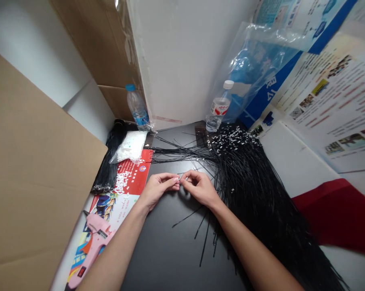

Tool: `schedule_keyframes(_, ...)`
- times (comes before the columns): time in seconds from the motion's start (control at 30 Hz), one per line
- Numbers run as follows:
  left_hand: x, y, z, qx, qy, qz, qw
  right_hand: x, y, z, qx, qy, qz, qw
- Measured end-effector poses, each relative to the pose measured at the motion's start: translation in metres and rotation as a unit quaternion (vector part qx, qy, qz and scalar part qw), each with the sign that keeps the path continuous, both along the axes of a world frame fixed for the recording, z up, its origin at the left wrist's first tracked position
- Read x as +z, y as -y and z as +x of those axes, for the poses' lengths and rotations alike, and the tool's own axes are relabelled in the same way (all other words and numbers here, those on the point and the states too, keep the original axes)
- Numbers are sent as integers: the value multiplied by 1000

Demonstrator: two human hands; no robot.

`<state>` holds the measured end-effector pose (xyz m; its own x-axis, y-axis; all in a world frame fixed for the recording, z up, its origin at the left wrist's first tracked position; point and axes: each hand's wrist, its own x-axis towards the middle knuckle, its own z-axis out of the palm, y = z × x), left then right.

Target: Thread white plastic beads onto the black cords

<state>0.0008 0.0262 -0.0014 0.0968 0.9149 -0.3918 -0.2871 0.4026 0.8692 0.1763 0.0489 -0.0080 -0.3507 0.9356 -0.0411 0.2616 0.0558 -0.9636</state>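
Clear plastic bag packed with small white pieces is laid at the far left of a black tabletop, partly over a red printed card. Loose white pieces are scattered on that card, beside a bundle of thin black strands. Two clear plastic water bottles are stood at the back, one with a blue cap and one with a white cap and a red-and-white label. Behind the second, a large crumpled clear plastic bag is bunched against the wall. A pink hot glue gun is laid on a colourful printed sheet at the lower left.

A large mass of thin black plastic strands is spread over the right of the tabletop, its far ends tipped with small white tabs. The left hand and right hand are brought together just beside it, each grip closed at the fingertips on a tiny white piece on a thin black strand, though the exact hold is too small to be made out.
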Motion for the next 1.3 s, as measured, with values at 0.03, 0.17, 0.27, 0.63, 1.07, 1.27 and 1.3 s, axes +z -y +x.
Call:
schedule_keyframes(0.03,0,0,0,-1,0,0,1000,0,0,0,-1,0,2,1000)
schedule_keyframes(0.17,1,0,1,-1,-13,4,1000,2,2,-2,-17,14,19,1000)
schedule_keyframes(0.27,1,1,2,-4,-35,17,999,5,4,-3,-32,34,37,998)
schedule_keyframes(0.63,-3,2,6,4,-107,61,992,7,9,-6,-47,99,104,989)
schedule_keyframes(1.07,-2,1,11,47,-61,47,996,1,9,-10,-41,85,82,992)
schedule_keyframes(1.27,1,1,9,55,-8,12,998,6,7,-6,-37,72,66,995)
schedule_keyframes(1.3,1,1,8,55,-6,10,998,8,6,-4,-32,75,56,995)
